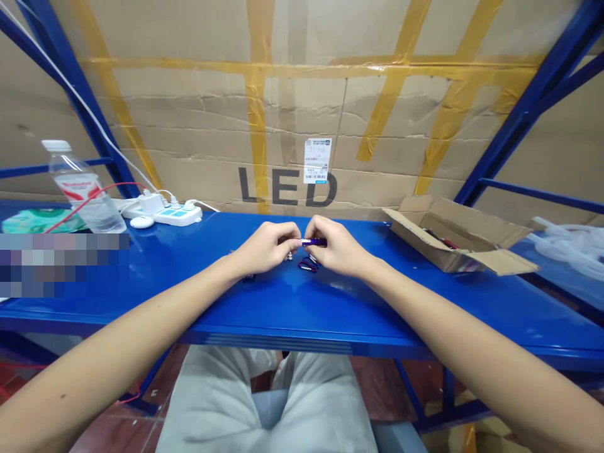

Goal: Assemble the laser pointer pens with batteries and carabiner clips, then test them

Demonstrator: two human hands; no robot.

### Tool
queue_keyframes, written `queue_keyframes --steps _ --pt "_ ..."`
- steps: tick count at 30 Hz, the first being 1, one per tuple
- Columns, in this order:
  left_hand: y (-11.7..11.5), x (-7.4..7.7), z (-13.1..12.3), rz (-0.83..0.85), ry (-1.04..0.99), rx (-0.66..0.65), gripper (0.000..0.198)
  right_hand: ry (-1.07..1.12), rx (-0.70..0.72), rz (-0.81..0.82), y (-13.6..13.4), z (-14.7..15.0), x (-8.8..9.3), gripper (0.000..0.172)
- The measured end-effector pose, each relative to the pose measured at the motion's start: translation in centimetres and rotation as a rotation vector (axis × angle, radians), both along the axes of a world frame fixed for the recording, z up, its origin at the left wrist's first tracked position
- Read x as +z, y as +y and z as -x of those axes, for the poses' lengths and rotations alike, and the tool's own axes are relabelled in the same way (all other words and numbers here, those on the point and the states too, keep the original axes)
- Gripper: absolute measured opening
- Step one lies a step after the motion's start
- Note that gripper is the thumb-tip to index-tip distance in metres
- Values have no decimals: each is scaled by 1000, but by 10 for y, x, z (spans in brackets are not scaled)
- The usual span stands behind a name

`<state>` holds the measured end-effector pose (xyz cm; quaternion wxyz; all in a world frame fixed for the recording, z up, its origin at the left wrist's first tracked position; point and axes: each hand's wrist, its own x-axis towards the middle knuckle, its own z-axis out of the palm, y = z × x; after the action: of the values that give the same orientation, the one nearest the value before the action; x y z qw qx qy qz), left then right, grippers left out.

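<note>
Between my two hands, just above the blue table, is a small shiny purple tube (314,241) with a silvery left end; its exact kind does not show. My left hand (274,246) is closed, thumb and forefinger pinching the silvery end. My right hand (336,244) grips the other end between its thumb and fingers. Below the tube lie purple carabiner-like loops (309,264) with silvery parts. A few tiny metallic pieces (289,256) are by my left fingertips. Small dark items (248,277) sit under my left wrist, mostly hidden.
An open cardboard box (425,242) with dark and red items stands at the right. A water bottle (87,189), a power strip (177,214) and a white round case (142,223) are at the left. Large taped cardboard (198,145) backs the blue table (302,314). Clear tubing (573,245) lies far right.
</note>
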<state>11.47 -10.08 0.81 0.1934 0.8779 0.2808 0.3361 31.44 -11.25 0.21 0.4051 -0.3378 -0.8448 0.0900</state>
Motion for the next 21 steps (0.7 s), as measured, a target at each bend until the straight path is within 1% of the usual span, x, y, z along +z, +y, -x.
queue_keyframes --steps 3,6,8,13,18,21 --pt "-1 0 0 17 -8 -10 16 -11 57 -31 1 -2 2 13" --pt "0 -2 0 -70 19 -10 13 -2 79 7 0 -3 3 12" --pt "0 -2 1 -170 53 -2 12 31 90 88 0 -3 2 11" --pt "2 -6 2 -432 149 -4 12 161 157 359 0 -2 0 14" --pt "5 -11 1 -601 211 -27 15 218 209 541 0 -2 6 19" --pt "4 -10 0 -688 272 -28 17 249 227 698 -1 -4 9 20"
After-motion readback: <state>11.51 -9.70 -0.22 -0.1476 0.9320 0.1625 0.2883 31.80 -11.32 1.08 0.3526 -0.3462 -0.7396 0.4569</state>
